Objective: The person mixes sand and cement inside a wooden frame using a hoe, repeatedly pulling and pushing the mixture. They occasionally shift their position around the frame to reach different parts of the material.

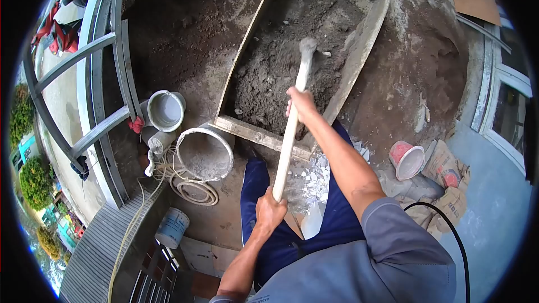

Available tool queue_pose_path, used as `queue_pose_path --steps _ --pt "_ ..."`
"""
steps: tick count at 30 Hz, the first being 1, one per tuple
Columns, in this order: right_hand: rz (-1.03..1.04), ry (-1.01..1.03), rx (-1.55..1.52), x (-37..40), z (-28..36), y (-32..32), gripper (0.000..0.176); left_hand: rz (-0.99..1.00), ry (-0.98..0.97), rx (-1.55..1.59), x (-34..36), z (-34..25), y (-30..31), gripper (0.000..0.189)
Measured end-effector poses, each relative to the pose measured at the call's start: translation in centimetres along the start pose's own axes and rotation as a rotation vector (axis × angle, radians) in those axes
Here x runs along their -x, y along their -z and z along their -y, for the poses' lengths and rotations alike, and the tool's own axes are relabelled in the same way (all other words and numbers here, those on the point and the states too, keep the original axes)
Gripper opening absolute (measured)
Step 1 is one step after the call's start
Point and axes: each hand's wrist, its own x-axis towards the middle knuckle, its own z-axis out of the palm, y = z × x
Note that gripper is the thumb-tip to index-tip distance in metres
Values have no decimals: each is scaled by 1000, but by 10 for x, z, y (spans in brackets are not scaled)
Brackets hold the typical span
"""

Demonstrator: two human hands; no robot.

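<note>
A hoe (288,140) with a long pale wooden handle slants up across the view into a wooden mixing trough (252,129). My left hand (271,211) is closed around the lower end of the handle, close to my body. Higher up, my right hand (302,105) wraps the same handle over the trough. The hoe's far end is a rounded, mortar-crusted knob, and its blade cannot be made out against the mix. Damp grey mortar mix (264,87) lies in lumps inside the trough.
Left of the trough stand a large mortar-coated tub (205,154), a smaller bucket (165,109) and a coiled hose (193,191). A white pail (172,228) sits lower left. To the right are a red bucket (407,160) and paper sacks (446,171). Broken white chips (317,182) lie between my legs.
</note>
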Motion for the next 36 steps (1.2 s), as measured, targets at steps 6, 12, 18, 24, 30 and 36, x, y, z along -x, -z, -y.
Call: queue_pose_path --steps 6,12,18,24,30,36 --pt "-18 118 -146 84 -3 2 25 -44 -131 -74 38 50 16 26" --pt "48 422 399 73 112 53 43 -132 -196 -58 30 -62 37 30" --pt "-16 633 680 50 243 229 42 -223 -59 -157 -13 -142 7 37" --pt "-367 328 741 37 292 538 34 -166 105 -173 -37 -227 -1 36" --pt "-553 63 582 64 228 738 25 -76 146 7 -42 -312 0 22" --pt "-338 -128 558 96 211 707 30 -69 215 33 -69 -344 -32 21"
